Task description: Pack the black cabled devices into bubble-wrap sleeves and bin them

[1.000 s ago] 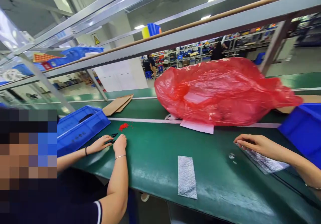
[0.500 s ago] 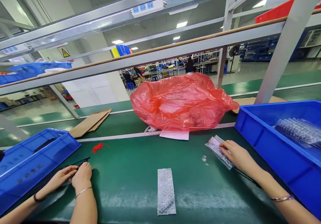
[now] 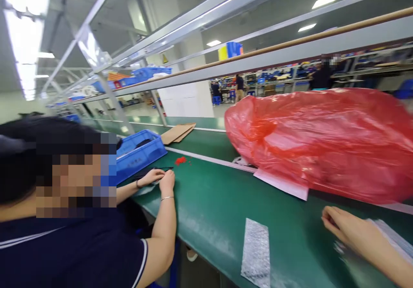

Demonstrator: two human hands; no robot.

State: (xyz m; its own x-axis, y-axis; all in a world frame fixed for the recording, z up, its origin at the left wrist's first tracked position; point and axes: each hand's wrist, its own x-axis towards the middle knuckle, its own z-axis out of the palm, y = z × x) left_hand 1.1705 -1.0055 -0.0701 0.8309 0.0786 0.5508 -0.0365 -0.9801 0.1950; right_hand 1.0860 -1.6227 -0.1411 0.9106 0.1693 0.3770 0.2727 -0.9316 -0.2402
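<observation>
My right hand [image 3: 351, 230] reaches in from the lower right over the green table [image 3: 209, 219]. Its fingers are curled together, and whatever may be between them is hidden. Small clear pieces [image 3: 339, 249] lie just below the fingers, blurred. Partly behind my wrist rests a bubble-wrap pouch [image 3: 396, 238], cut off by the frame edge. Another flat bubble-wrap pouch [image 3: 256, 251] lies by itself near the front of the table. My left hand is out of sight.
Beyond my hand sits a big red plastic bag [image 3: 316, 146], with a pink paper sheet [image 3: 284, 184] under its edge. To the left, a co-worker's hands [image 3: 163, 179] work near a blue bin [image 3: 142, 150]. Small red pieces [image 3: 180, 161] and brown cardboard [image 3: 178, 133] lie further back.
The view has swung left, bringing the co-worker's head and shoulder into sight. My right hand has left the bubble-wrap pouch and moved left, over the small clear pieces.
</observation>
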